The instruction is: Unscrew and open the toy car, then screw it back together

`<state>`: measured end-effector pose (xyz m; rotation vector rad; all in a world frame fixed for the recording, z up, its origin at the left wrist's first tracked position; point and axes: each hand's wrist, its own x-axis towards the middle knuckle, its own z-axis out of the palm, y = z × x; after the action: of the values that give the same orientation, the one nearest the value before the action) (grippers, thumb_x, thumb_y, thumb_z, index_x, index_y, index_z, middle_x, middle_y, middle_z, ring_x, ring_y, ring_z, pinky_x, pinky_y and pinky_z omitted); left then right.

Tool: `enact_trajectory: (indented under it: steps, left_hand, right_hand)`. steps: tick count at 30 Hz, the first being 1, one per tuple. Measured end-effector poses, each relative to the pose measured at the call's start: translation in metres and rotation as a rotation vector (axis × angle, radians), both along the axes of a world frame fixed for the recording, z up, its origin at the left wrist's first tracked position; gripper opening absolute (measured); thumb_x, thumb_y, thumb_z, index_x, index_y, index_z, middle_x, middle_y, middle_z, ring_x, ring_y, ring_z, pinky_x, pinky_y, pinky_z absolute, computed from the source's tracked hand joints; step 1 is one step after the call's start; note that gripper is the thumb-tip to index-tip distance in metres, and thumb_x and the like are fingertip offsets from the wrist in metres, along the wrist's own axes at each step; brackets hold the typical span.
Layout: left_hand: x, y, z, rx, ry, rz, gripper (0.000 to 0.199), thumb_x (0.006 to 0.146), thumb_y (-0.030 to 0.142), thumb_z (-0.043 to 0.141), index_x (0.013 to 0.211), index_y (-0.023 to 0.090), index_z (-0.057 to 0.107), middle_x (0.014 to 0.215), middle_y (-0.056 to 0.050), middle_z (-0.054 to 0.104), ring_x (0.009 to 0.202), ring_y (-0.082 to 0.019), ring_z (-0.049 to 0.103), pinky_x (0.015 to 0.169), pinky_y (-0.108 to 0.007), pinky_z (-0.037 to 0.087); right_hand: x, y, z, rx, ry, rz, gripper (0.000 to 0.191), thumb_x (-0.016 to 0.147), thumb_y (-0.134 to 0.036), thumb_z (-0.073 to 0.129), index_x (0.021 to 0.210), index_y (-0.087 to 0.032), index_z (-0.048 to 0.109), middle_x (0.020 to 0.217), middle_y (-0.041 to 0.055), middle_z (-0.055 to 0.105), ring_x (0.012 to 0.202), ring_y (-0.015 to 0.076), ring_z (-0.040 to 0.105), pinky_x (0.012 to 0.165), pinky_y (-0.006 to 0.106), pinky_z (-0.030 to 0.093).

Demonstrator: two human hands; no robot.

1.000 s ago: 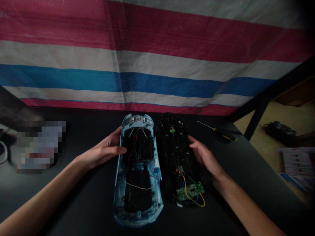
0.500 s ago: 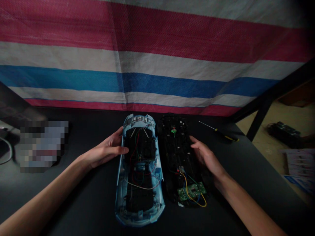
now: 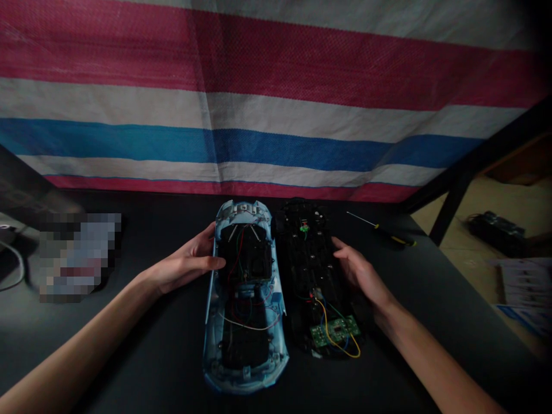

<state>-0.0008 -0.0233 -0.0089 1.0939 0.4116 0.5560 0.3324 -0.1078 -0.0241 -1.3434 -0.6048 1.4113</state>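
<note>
A light-blue toy car body shell (image 3: 276, 287) lies upside down in the middle, its black inside and thin wires showing. My left hand (image 3: 190, 264) grips its left side, thumb over the edge and most fingers hidden beneath. Right beside the shell is the black toy car chassis (image 3: 308, 247). A green circuit board (image 3: 335, 332) with yellow and blue wires sits at its near end. My right hand (image 3: 356, 267) is closed on the chassis's right side, with some fingers out of sight behind it.
On the dark table (image 3: 431, 322), a screwdriver (image 3: 390, 234) with a black and yellow handle lies right of the chassis. A blurred-out object (image 3: 84, 259) and a pale cable (image 3: 19, 267) are at left. Striped sheeting (image 3: 302, 109) hangs behind; a dark frame bar (image 3: 457, 195) stands at right.
The camera view has shifted very slightly. Both hands keep their hold on the shell and chassis, which stay side by side.
</note>
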Motion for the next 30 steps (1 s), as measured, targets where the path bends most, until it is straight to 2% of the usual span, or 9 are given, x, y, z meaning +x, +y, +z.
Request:
enact_trajectory:
  steps: [12, 17, 21, 28, 30]
  left_hand:
    - [0.000, 0.000, 0.008, 0.072, 0.127, 0.034, 0.081, 0.086, 0.018, 0.072, 0.155, 0.024, 0.031, 0.125, -0.010, 0.073, 0.112, -0.027, 0.070, 0.102, -0.039, 0.049]
    - [0.000, 0.002, 0.009, 0.103, 0.175, 0.031, 0.081, 0.085, 0.023, 0.073, 0.155, 0.022, 0.033, 0.138, -0.014, 0.065, 0.119, -0.031, 0.066, 0.103, -0.043, 0.050]
    - [0.002, 0.002, 0.009, 0.137, 0.195, 0.079, 0.086, 0.084, 0.025, 0.074, 0.158, 0.026, 0.029, 0.148, -0.014, 0.057, 0.129, -0.035, 0.059, 0.104, -0.045, 0.052]
    - [0.003, 0.003, 0.004, 0.246, 0.242, 0.183, 0.085, 0.082, 0.027, 0.075, 0.157, 0.031, 0.035, 0.162, -0.007, 0.040, 0.148, -0.036, 0.038, 0.119, -0.052, 0.038]
    - [0.003, 0.004, -0.001, 0.273, 0.286, 0.266, 0.080, 0.085, 0.032, 0.073, 0.155, 0.033, 0.036, 0.164, -0.004, 0.037, 0.150, -0.034, 0.035, 0.122, -0.051, 0.034]
  right_hand:
    - [0.004, 0.000, -0.009, -0.044, -0.018, -0.044, 0.046, 0.075, -0.033, 0.063, 0.121, -0.030, 0.067, 0.113, -0.0018, 0.077, 0.109, 0.0261, 0.070, 0.081, 0.033, 0.060]
    - [0.005, 0.000, -0.010, -0.054, -0.031, -0.059, 0.048, 0.077, -0.032, 0.062, 0.125, -0.031, 0.065, 0.118, -0.0019, 0.075, 0.114, 0.0260, 0.068, 0.084, 0.034, 0.060]
    - [0.004, 0.000, -0.006, -0.053, -0.017, -0.019, 0.048, 0.077, -0.033, 0.062, 0.125, -0.030, 0.064, 0.117, -0.0015, 0.075, 0.113, 0.0263, 0.068, 0.083, 0.035, 0.060]
    - [0.003, 0.001, -0.002, -0.059, 0.003, -0.022, 0.044, 0.076, -0.031, 0.062, 0.119, -0.029, 0.066, 0.112, -0.0016, 0.076, 0.108, 0.0251, 0.070, 0.081, 0.033, 0.060]
    - [0.003, 0.001, -0.002, -0.044, -0.013, -0.024, 0.042, 0.075, -0.030, 0.062, 0.117, -0.029, 0.067, 0.113, -0.0016, 0.076, 0.109, 0.0253, 0.070, 0.082, 0.033, 0.060]
